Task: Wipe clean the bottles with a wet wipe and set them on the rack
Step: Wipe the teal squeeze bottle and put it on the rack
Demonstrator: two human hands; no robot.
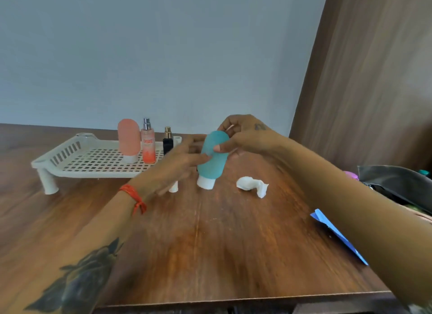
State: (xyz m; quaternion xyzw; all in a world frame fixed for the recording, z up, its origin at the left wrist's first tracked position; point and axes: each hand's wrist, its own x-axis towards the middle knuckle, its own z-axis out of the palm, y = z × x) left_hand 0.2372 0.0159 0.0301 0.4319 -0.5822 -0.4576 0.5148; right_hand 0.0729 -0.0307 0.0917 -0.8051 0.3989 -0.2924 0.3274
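Currently the teal squeeze bottle (212, 159) stands cap-down on the wooden table (210, 243), tilted slightly, its white cap (206, 183) touching or just above the tabletop; which of the two is hard to tell. The right hand (245, 136) grips the rounded upper end of the bottle, thumb on the near face and fingers curled over the top. The left hand (177, 164) lies against the bottle's left side, fingers fairly straight and blurred, touching it rather than clasping it. A red thread band (134, 198) circles the left wrist.

A crumpled white wet wipe (251, 186) lies on the table just right of the bottle, apart from both hands.

The white slotted rack (93, 160) stands on short legs at the left rear of the table. Three bottles stand upright on its right part: a salmon-pink squeeze bottle (128, 138) cap-down, a clear spray bottle with orange liquid (148, 144) beside it, and a small black perfume bottle with a gold top (167, 141) further right, partly hidden by the left hand.

A blue flat packet (336, 234) lies at the right table edge. A dark bag (392, 182) sits beyond it, contents unclear.
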